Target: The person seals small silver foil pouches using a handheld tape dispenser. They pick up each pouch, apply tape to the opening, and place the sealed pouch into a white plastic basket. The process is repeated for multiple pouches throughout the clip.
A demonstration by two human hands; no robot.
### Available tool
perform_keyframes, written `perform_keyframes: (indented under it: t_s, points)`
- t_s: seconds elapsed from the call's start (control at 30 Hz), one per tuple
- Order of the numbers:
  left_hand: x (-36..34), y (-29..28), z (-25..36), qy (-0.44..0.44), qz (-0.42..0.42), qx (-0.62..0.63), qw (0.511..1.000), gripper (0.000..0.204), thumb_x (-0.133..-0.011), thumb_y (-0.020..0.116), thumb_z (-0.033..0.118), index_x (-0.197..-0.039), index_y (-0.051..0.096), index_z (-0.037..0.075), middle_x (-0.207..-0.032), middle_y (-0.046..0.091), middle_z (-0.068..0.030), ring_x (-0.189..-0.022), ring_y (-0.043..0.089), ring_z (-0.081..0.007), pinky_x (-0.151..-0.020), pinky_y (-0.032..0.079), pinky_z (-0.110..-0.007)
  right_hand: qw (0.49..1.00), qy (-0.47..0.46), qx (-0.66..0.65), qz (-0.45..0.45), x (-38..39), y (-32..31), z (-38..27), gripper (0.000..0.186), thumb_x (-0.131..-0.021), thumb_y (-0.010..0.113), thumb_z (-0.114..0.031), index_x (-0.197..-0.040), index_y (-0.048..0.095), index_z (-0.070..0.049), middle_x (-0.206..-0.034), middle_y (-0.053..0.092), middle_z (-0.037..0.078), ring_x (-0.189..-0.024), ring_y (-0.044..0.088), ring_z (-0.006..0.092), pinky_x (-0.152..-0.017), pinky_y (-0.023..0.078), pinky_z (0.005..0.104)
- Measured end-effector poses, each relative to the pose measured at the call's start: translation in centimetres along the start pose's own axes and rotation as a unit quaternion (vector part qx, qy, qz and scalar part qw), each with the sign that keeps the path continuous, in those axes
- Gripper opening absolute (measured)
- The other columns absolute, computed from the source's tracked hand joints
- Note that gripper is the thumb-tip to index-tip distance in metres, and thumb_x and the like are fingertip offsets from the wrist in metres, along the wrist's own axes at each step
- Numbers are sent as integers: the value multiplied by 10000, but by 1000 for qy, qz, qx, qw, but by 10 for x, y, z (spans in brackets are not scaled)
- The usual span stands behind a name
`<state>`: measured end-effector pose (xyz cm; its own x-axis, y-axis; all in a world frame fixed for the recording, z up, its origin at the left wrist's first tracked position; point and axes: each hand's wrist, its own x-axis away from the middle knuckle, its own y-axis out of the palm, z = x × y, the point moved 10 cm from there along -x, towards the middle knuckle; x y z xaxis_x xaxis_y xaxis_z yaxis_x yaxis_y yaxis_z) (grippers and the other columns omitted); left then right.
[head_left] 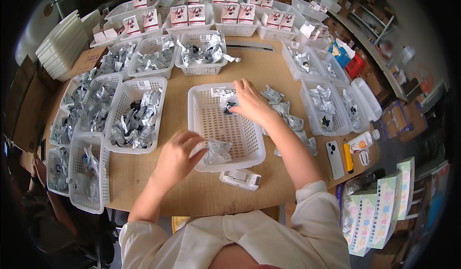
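In the middle of the table stands a white perforated plastic basket. My right hand reaches into its far end, fingertips pinching a small see-through bag with a dark part inside. A white label lies at that same end. Over the basket's near left corner is my left hand, slightly blurred, its fingers curved and apart with nothing visible between them. Close to those fingertips, a crinkled silvery clear bag rests on the basket floor.
Loose silvery bags lie right of the basket; a tape dispenser sits in front. Filled baskets line the left, back and right. A phone, yellow cutter and bottle lie at right. Another person's hand shows far left.
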<state>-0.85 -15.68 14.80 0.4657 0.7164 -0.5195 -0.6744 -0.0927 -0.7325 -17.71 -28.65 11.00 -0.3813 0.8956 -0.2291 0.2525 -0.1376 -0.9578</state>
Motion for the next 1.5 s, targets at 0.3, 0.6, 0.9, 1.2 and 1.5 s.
perform_keyframes:
  t_s: [0.3, 0.6, 0.9, 1.2, 1.5]
  points:
    - [-68, 65, -65, -80, -69, 7, 994, 367, -763, 713, 68, -1044, 497, -24, -1027, 585, -214, -925, 606, -393, -809, 499, -428, 991, -12, 126, 42, -23, 42, -10, 693, -594, 842, -138, -1142, 443, 5, -964, 612, 179, -950, 607, 301, -843, 442, 414]
    - [-65, 53, -77, -122, -45, -7, 991, 416, -719, 758, 90, -1070, 559, -11, -1099, 574, -196, -999, 570, -364, -856, 478, -413, 994, 52, -83, -57, -22, 27, 0, 596, -666, 818, -143, -1136, 472, -22, -943, 668, 175, -992, 632, 319, -836, 488, 410]
    - [-43, 48, -116, -200, -50, -65, 976, 715, -693, 712, 43, -1323, 409, -109, -1004, 597, -266, -944, 604, -417, -808, 514, -445, 850, 256, -448, 107, -46, 26, 203, 534, -699, 832, -139, -1125, 543, 2, -1030, 656, 107, -893, 649, 188, -751, 529, 330]
    - [-31, 33, -145, -260, -76, -89, 959, 650, -665, 575, -58, -1301, 451, -104, -861, 628, -293, -849, 629, -435, -781, 508, -456, 869, 222, -401, -189, -73, 125, 174, 524, -778, 791, -208, -1195, 552, 3, -1061, 653, 74, -942, 623, 170, -788, 508, 303]
    - [-32, 12, -124, -249, -103, -98, 958, 715, -717, 732, 54, -1346, 414, -64, -956, 634, -259, -898, 634, -406, -802, 514, -434, 942, 209, -205, -165, -40, 66, 209, 926, -638, 864, -395, -1358, 409, -30, -1257, 519, 240, -1186, 501, 291, -959, 432, 369]
